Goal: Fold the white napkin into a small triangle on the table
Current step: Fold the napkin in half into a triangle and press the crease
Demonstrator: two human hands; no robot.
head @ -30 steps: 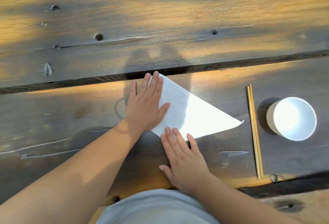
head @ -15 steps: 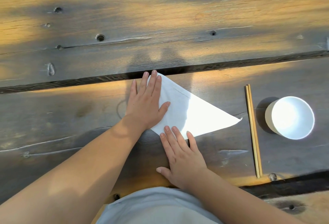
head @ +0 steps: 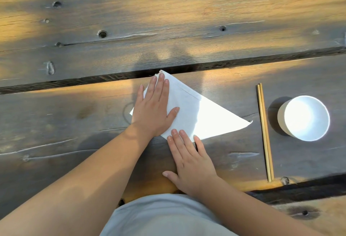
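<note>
The white napkin (head: 202, 117) lies folded as a triangle on the dark wooden table (head: 74, 123), its long point aimed right toward the chopsticks. My left hand (head: 154, 108) lies flat on the napkin's left part, fingers together and reaching its top corner. My right hand (head: 189, 159) rests flat on the table below, with its fingertips pressing the napkin's lower edge. Neither hand grips anything. The left part of the napkin is hidden under my left hand.
A pair of wooden chopsticks (head: 265, 132) lies lengthwise right of the napkin's tip. A white bowl (head: 304, 117) stands farther right. A dark gap (head: 243, 62) between planks runs across just behind the napkin. My grey shirt (head: 164, 217) fills the bottom edge.
My left hand has slid slightly right and up over the napkin, so a bit of its left corner now shows. The right hand stays at the lower edge.
</note>
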